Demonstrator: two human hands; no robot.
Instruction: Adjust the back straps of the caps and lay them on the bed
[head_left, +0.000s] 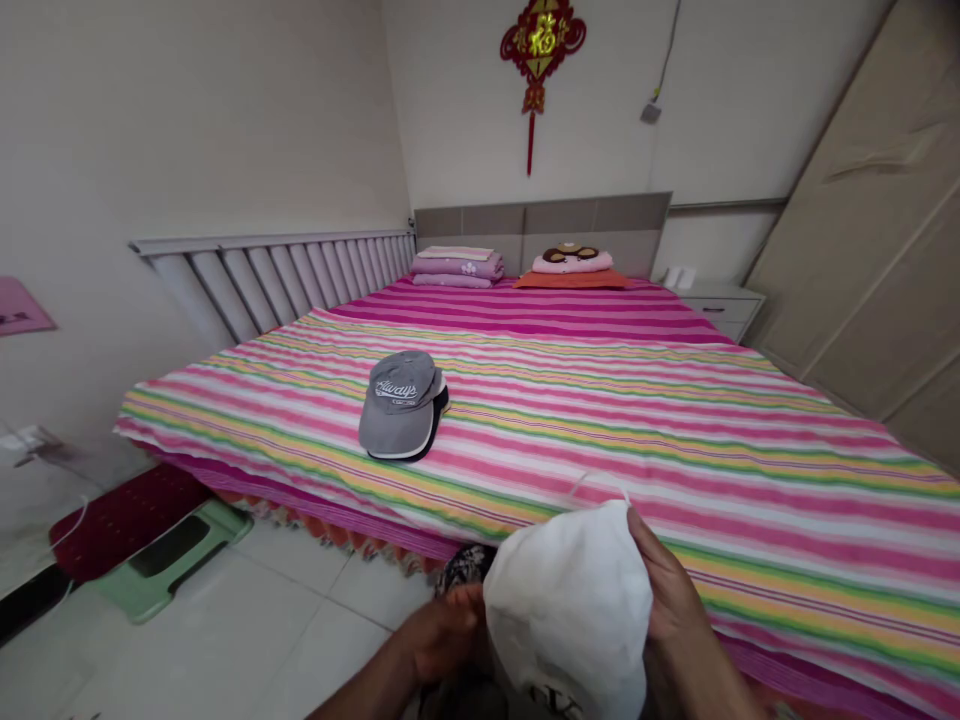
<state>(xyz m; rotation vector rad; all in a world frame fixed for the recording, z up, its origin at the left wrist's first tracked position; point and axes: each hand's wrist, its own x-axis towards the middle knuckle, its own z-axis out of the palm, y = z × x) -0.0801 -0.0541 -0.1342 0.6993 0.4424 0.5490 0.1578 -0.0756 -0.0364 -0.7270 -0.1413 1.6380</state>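
Both hands hold a white cap (574,610) at bottom centre: right hand (667,590) curled around its edge, left hand (442,635) pinching beneath. Grey cap (401,405) rests on the bed (675,430), mid-left. Step judged: cap in hand, unplaced; placing it requires a forward reach.

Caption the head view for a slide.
Both hands hold a white cap near a striped bed.

One head-worn view looks forward and down from the foot of the bed (600,400), hands (675,600) close beneath.
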